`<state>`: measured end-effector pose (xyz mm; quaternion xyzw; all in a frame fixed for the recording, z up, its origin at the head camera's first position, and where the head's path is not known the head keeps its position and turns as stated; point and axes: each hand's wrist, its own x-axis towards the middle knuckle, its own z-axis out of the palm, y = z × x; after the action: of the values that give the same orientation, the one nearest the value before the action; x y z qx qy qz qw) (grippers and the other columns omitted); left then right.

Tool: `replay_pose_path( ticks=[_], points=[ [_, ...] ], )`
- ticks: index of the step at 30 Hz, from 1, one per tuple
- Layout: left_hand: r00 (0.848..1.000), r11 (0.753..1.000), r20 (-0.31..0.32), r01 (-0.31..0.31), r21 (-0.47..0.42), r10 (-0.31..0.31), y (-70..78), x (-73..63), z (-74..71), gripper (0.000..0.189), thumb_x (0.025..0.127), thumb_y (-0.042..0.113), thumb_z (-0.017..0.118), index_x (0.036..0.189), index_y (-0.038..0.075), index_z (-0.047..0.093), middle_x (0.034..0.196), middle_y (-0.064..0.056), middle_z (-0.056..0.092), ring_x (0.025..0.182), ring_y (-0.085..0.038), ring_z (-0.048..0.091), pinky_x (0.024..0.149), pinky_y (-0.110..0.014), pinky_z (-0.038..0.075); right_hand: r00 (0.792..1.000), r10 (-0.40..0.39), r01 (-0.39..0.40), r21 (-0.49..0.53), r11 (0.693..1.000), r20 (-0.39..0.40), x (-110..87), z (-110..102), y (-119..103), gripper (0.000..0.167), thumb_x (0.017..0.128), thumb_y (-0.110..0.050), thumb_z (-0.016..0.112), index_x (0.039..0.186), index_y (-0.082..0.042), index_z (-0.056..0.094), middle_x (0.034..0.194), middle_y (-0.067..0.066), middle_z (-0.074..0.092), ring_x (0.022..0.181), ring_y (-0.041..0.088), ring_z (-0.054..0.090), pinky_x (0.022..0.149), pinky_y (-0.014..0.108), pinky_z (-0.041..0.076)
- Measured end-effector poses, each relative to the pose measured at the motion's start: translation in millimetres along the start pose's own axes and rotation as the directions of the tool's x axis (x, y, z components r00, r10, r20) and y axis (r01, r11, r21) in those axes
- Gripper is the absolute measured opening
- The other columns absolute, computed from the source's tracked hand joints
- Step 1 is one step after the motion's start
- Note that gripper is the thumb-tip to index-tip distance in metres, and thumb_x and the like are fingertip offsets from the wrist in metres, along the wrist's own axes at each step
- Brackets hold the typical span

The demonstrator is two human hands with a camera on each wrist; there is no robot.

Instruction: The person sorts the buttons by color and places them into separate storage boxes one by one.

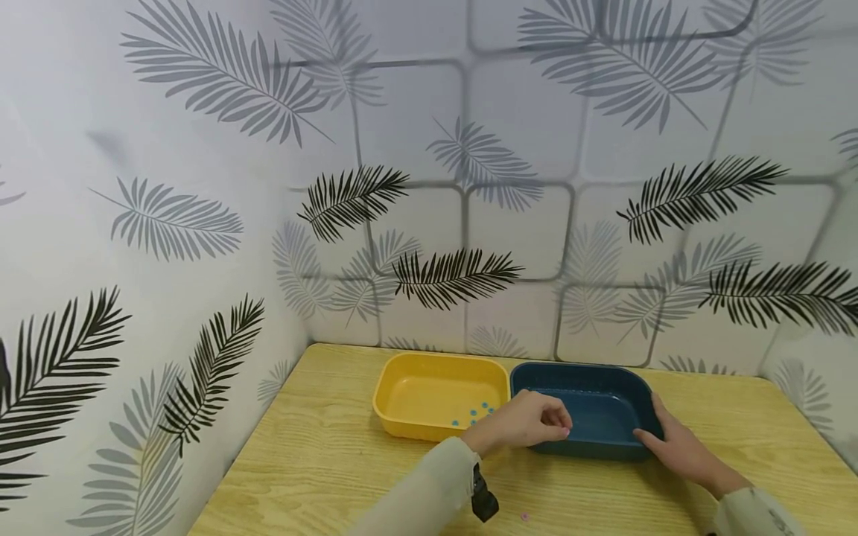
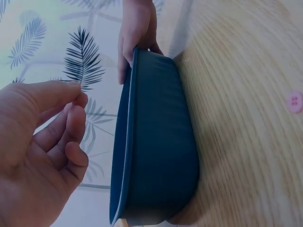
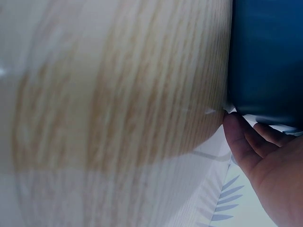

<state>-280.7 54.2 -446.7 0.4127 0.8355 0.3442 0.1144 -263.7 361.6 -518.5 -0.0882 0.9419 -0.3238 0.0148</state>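
Observation:
My left hand [image 1: 526, 421] is over the near left part of a dark blue plastic bin [image 1: 590, 450]. Its thumb and forefinger pinch a small pink button [image 1: 568, 431], only a speck of which shows; in the left wrist view the fingertips hide it. My right hand [image 1: 687, 451] grips the bin's right end, thumb over the rim and fingers along the outside wall. In the right wrist view, the fingers [image 3: 236, 135] lie low against the bin's wall. Another pink button [image 2: 295, 102] lies on the wooden table in front of the bin.
A yellow bin [image 1: 415, 431] stands just left of the blue one, with several small blue buttons [image 1: 474, 412] in its near right part. Both sit on the wood-grain table [image 1: 315, 447], close to a wall [image 1: 429, 223] patterned with leaves.

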Motion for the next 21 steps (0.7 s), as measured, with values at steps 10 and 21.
replay_pose_path(
  ticks=[10, 21],
  points=[
    [0.996, 0.996, -0.058, 0.070, -0.062, -0.074, 0.8, 18.8, 4.7, 0.009, 0.092, 0.016, 0.063, 0.098, 0.011, 0.069, 0.078, 0.015, 0.061, 0.065, -0.008, 0.061, 0.054, -0.016, 0.048, 1.000, -0.008, 0.008, 0.013, 1.000, -0.002, 1.0, -1.4, 0.7, 0.091, 0.097, -0.036, 0.053, 0.143, 0.015, -0.008, 0.141, 0.046, 0.005, 0.125, 0.062, 0.016, 0.096, 0.069, 0.021],
    [0.981, 0.984, -0.108, 0.153, -0.092, -0.163, -10.5, 29.6, 18.4, 0.011, 0.092, 0.018, 0.064, 0.099, 0.012, 0.069, 0.077, 0.015, 0.060, 0.068, -0.011, 0.063, 0.055, -0.017, 0.048, 1.000, -0.014, 0.014, 0.014, 1.000, -0.012, -1.0, -0.8, -2.0, 0.091, 0.096, -0.034, 0.054, 0.142, 0.016, -0.006, 0.141, 0.046, 0.005, 0.125, 0.062, 0.015, 0.097, 0.069, 0.020]
  ],
)
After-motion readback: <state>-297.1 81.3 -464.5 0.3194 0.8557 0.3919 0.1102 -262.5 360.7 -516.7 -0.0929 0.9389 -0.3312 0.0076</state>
